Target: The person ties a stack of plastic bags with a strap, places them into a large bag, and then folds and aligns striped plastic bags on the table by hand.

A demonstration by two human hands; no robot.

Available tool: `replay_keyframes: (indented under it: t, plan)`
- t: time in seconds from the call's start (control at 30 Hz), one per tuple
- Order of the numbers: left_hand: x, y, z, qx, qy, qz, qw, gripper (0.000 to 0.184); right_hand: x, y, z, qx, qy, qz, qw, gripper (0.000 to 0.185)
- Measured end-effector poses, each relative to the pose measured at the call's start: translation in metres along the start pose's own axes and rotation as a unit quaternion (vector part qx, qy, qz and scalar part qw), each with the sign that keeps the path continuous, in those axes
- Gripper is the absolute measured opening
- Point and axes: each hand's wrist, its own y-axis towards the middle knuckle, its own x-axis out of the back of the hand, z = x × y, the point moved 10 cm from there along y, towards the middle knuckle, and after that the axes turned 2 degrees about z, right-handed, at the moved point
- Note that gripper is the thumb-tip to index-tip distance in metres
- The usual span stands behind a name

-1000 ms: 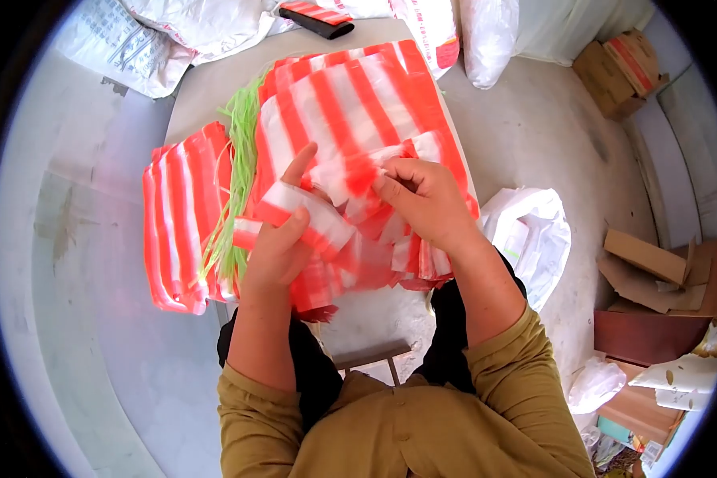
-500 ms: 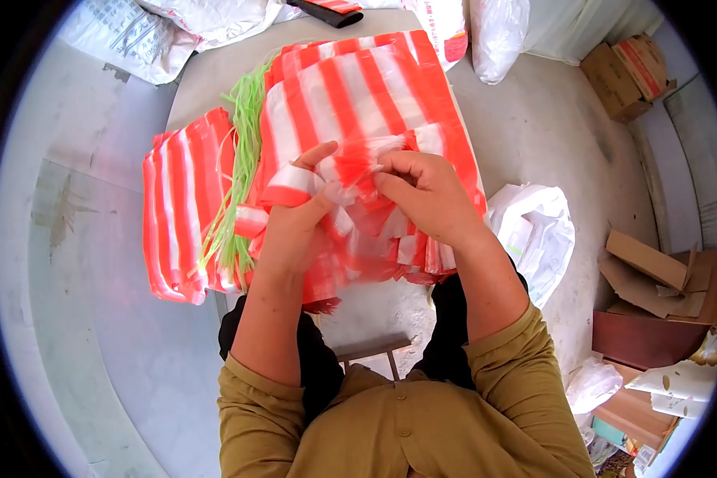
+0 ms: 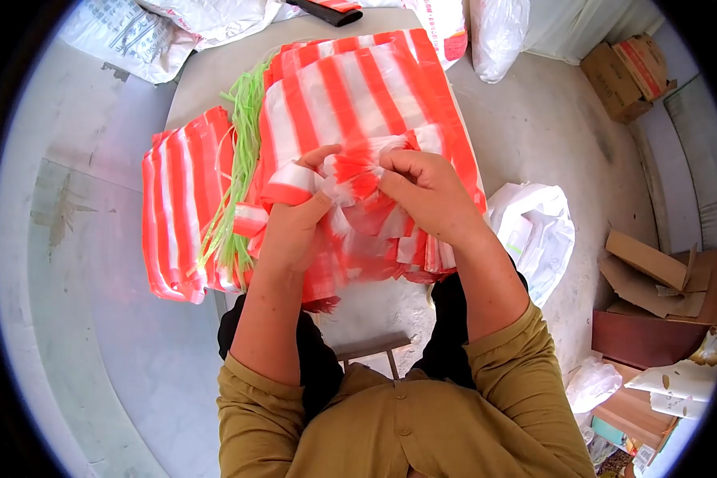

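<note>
Red-and-white striped plastic bags (image 3: 334, 95) lie stacked on the table (image 3: 215, 68) in front of me. Over the near part of the stack, my left hand (image 3: 299, 211) is closed round a gathered striped bag (image 3: 350, 171), with a loop of it over the hand. My right hand (image 3: 422, 187) pinches the same gathered plastic between thumb and forefinger, just right of the left hand. Green plastic strings (image 3: 247, 151) hang along the left side of the stack. Further left lies a second striped pile (image 3: 185, 203).
A white plastic bag (image 3: 534, 231) stands open on the floor at the right. Cardboard boxes (image 3: 625, 76) sit at the far right, with opened cardboard (image 3: 653, 271) nearer. White sacks (image 3: 207, 20) and a black roll (image 3: 331, 13) lie at the table's back.
My left hand has moved up and right and closed on the bag, bringing the gathered plastic against my right fingertips. The view has shifted slightly. Little differs over the last half second.
</note>
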Motion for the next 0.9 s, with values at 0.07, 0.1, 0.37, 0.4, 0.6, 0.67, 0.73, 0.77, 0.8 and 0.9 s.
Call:
replay_keyframes:
  t: [0.07, 0.1, 0.37, 0.4, 0.6, 0.67, 0.73, 0.77, 0.8, 0.9]
  plan:
    - [-0.001, 0.000, 0.000, 0.002, -0.003, 0.003, 1.000, 0.049, 0.000, 0.000, 0.001, 0.003, 0.008, 0.003, 1.000, 0.014]
    - [0.000, -0.001, 0.000, 0.002, -0.002, -0.001, 1.000, 0.048, 0.000, 0.000, 0.001, 0.000, 0.012, 0.009, 1.000, 0.012]
    - [0.016, -0.002, 0.006, 0.007, -0.008, -0.040, 0.999, 0.041, -0.003, -0.002, 0.000, 0.021, 0.019, 0.030, 0.999, 0.008]
    - [0.015, -0.003, 0.005, 0.003, -0.010, -0.043, 0.999, 0.041, -0.003, -0.003, 0.000, 0.019, 0.014, 0.031, 0.999, 0.008]
    - [0.011, -0.003, -0.001, -0.003, -0.006, -0.034, 0.999, 0.039, -0.002, -0.004, 0.004, 0.030, 0.002, 0.019, 0.999, 0.008]
    - [0.009, -0.001, -0.003, -0.010, 0.011, -0.015, 1.000, 0.040, 0.000, -0.004, 0.005, 0.032, 0.000, 0.012, 0.999, 0.008]
    - [0.003, -0.002, -0.005, -0.003, -0.005, -0.003, 1.000, 0.040, 0.001, -0.003, 0.006, 0.034, -0.006, 0.011, 0.999, 0.008]
    - [0.000, -0.002, -0.005, 0.000, -0.013, 0.003, 1.000, 0.041, 0.001, -0.003, 0.006, 0.029, -0.009, 0.012, 0.999, 0.007]
    - [-0.001, -0.003, -0.005, 0.002, -0.010, 0.008, 1.000, 0.041, 0.002, -0.003, 0.007, 0.024, -0.011, 0.014, 1.000, 0.007]
    - [0.001, -0.004, -0.004, 0.008, 0.000, 0.019, 1.000, 0.041, 0.000, -0.003, 0.006, 0.037, -0.044, 0.015, 0.998, 0.009]
